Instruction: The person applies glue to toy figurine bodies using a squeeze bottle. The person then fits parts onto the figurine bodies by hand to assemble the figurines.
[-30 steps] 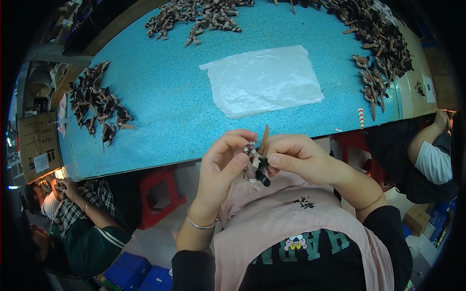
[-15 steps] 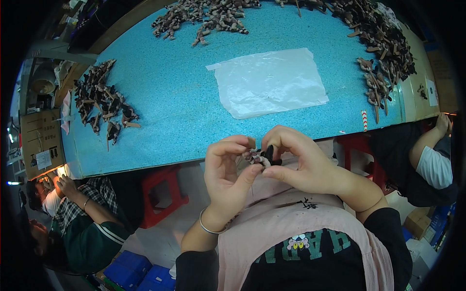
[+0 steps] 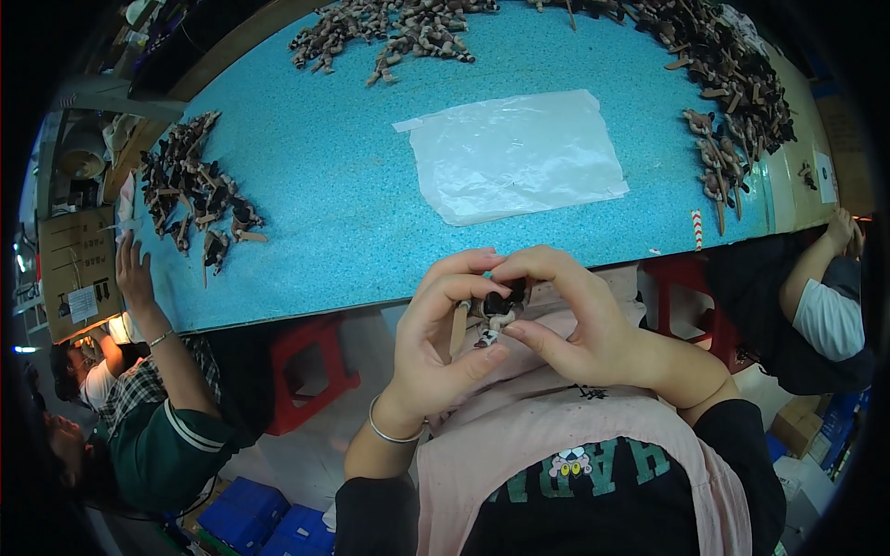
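Note:
Just off the table's near edge, in front of my chest, I hold a small figurine (image 3: 495,322) with a dark top and pale limbs. My left hand (image 3: 428,335) curls round it, thumb low and fingertips at its upper part. From the other side my right hand (image 3: 586,313) pinches it with thumb and index finger. A flat tan piece (image 3: 459,326) sticks out by my left fingers; whether it joins the figurine cannot be made out. My fingers partly cover the figurine.
On the blue table (image 3: 324,213) lies a translucent sheet (image 3: 519,157). Similar figurines form a left pile (image 3: 190,190), a far pile (image 3: 394,32) and a right pile (image 3: 732,83). Co-workers sit left (image 3: 167,435) and right (image 3: 825,296), near red stools (image 3: 311,375).
The figurine has been turned, its dark part now uppermost, and my fingers have shifted round it. The co-worker on the left has raised a hand toward the table's edge.

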A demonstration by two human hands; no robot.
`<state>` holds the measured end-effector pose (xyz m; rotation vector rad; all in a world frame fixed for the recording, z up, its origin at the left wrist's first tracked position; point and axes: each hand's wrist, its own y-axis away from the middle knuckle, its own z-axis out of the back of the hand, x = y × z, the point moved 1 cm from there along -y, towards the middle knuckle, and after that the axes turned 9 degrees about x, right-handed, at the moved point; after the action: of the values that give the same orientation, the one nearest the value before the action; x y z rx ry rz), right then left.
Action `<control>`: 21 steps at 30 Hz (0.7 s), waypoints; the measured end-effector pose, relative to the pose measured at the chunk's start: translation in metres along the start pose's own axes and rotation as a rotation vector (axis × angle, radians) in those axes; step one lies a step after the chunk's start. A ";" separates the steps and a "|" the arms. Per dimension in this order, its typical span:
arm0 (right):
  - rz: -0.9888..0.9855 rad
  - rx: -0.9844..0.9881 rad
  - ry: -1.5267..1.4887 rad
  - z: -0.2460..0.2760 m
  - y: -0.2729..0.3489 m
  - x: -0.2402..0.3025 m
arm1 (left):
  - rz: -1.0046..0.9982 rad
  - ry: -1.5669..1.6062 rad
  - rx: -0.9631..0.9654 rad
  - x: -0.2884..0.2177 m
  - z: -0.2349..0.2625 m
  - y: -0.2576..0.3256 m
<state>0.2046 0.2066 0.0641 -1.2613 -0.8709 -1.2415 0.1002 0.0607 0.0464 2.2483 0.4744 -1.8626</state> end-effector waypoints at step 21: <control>0.091 -0.028 0.095 -0.008 0.000 -0.008 | -0.121 0.016 -0.119 0.011 -0.010 0.002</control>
<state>0.2025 0.2001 0.0554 -1.2410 -0.7224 -1.2343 0.1118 0.0634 0.0373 2.2027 0.7187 -1.8201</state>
